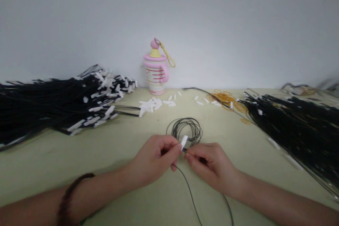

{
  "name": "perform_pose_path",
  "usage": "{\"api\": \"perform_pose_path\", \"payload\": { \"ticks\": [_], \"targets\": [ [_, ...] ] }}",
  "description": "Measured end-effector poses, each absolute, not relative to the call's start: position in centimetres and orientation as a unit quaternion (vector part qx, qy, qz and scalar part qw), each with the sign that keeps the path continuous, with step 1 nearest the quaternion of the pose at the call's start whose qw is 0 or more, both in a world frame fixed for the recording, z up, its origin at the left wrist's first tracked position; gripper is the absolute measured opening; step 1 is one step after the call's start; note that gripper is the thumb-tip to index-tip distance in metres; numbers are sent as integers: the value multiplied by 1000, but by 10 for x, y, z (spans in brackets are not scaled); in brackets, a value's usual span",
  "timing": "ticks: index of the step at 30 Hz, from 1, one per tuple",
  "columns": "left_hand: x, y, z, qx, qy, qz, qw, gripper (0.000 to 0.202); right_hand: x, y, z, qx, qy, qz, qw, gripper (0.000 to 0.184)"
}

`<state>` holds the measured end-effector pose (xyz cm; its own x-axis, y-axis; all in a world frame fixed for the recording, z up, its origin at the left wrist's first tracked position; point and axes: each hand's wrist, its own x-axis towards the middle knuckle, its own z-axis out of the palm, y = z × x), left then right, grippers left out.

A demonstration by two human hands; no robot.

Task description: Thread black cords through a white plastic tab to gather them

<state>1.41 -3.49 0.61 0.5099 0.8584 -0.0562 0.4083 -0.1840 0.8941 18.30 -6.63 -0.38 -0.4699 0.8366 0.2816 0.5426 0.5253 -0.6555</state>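
Between finger and thumb, my left hand (161,157) pinches a small white plastic connector (184,142), tilted upward. My right hand (210,164) is closed on a thin black wire (185,150) just below and beside that connector. Just beyond both hands, a loose coil of black wire (194,127) lies on the table. One wire strand (189,188) runs from under my left hand down to the frame's bottom edge, and another wire (227,206) comes out below my right hand. The exact spot where wire and connector meet is hidden by my fingertips.
Bundled black wires with white connectors (53,102) fill the left side. More black wires (296,123) lie at the right. Loose white connectors (152,105) and orange rubber bands (224,98) are scattered at the back. A pink striped cup (155,74) stands against the wall.
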Motion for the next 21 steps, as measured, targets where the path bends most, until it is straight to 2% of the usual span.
{"api": "perform_pose_path", "payload": {
  "ticks": [3, 6, 9, 13, 15, 17, 19, 21],
  "targets": [
    [14, -35, 7, 736, 426, 249, 464, 26, 183, -64, -4, -424, -809, 272, 303, 27],
    [13, -32, 6, 733, 421, 277, 457, 30, 186, -58, -5, -413, -776, 349, 327, 26],
    [10, -25, 5, 667, 436, 314, 516, 28, 192, -50, -4, -383, -749, 413, 348, 22],
    [3, -24, 22, 578, 391, 375, 611, 22, 200, -46, -2, -349, -734, 482, 327, 18],
    [-2, -33, 37, 602, 362, 345, 623, 22, 203, -46, -4, -336, -702, 535, 328, 16],
    [-5, -48, 49, 655, 330, 266, 626, 22, 205, -45, -7, -339, -646, 577, 368, 12],
    [-7, -63, 54, 713, 328, 215, 581, 18, 206, -43, -11, -339, -585, 619, 400, 11],
    [-6, -75, 49, 754, 334, 217, 522, 17, 207, -39, -14, -333, -546, 653, 406, 11]
  ]
}}
